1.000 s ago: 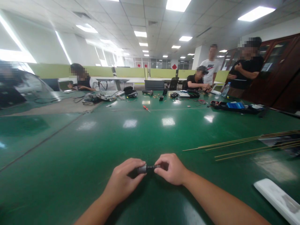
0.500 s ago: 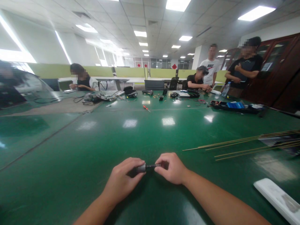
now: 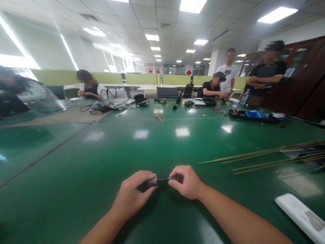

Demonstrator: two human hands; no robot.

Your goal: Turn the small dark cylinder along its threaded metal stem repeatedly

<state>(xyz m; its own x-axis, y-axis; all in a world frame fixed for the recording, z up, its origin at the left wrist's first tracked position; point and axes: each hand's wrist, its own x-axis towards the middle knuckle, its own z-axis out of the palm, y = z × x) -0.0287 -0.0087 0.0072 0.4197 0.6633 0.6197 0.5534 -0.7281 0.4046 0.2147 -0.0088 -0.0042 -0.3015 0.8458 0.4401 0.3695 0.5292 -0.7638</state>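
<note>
My left hand point(image 3: 134, 191) is closed around a short grey cylinder point(image 3: 152, 182), thumb below and fingers above. From its right end a thin dark shaft point(image 3: 162, 179) runs across to my right hand point(image 3: 186, 183). The right thumb and forefinger pinch the far end of this shaft. Both hands are just above the green table point(image 3: 167, 149), near its front. The cylinder's left end is hidden inside my left hand, and the kind of the object is too small to make out.
Thin brass-coloured rods point(image 3: 254, 155) and a white bar-shaped object point(image 3: 299, 215) lie to the right. A red screwdriver point(image 3: 158, 118) lies farther off. Tools, cables and a black tray point(image 3: 243, 117) line the far side, where several people sit or stand.
My hands stay almost in place; the right fingers have shifted very slightly on the shaft. At the back right, a standing person has lowered an arm.
</note>
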